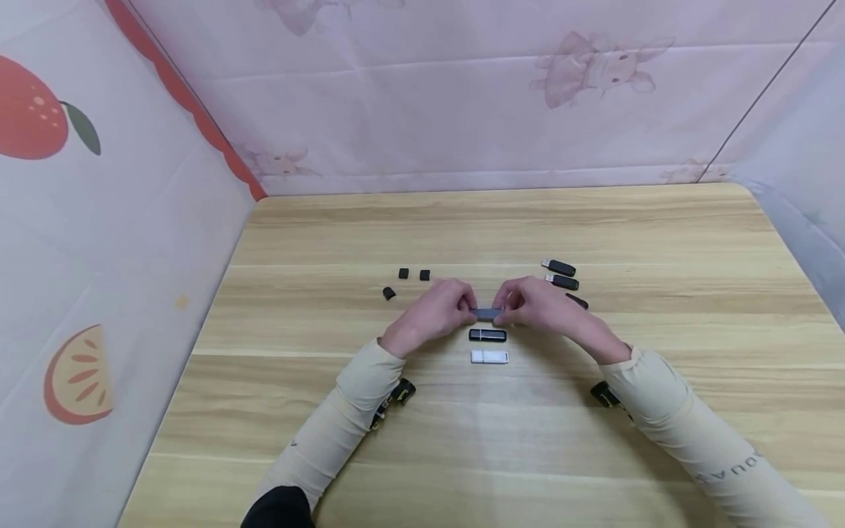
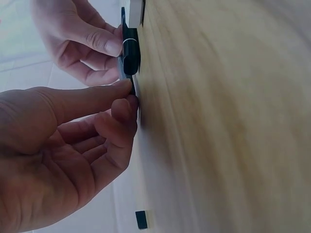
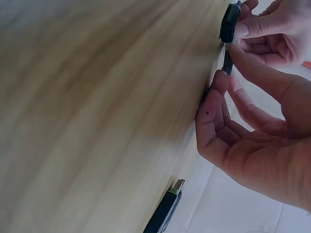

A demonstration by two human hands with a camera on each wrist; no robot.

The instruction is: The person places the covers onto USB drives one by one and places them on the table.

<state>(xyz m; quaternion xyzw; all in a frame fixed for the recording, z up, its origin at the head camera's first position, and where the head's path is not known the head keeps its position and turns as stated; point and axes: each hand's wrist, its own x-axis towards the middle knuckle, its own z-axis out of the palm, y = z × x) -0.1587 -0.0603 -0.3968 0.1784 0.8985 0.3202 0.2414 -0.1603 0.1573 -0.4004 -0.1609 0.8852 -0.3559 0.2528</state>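
A grey USB stick (image 1: 487,314) lies lengthwise between my two hands, low over the tabletop. My left hand (image 1: 436,308) pinches its left end between thumb and fingers. At the opposite end, my right hand (image 1: 536,303) pinches it the same way; fingertips hide both ends. Just nearer to me sits a black USB stick (image 1: 488,335) with a light band across it, and nearer still a white USB stick (image 1: 490,357). In the left wrist view, the black stick (image 2: 130,56) partly covers the grey one.
Several small black caps, one of them a rounded cap (image 1: 389,293), lie left of the hands. To the right are black USB sticks, such as the farthest one (image 1: 560,268), with metal plugs showing on two; the nearest (image 1: 577,301) is partly hidden by my right hand. Fabric walls (image 1: 422,132) border the table.
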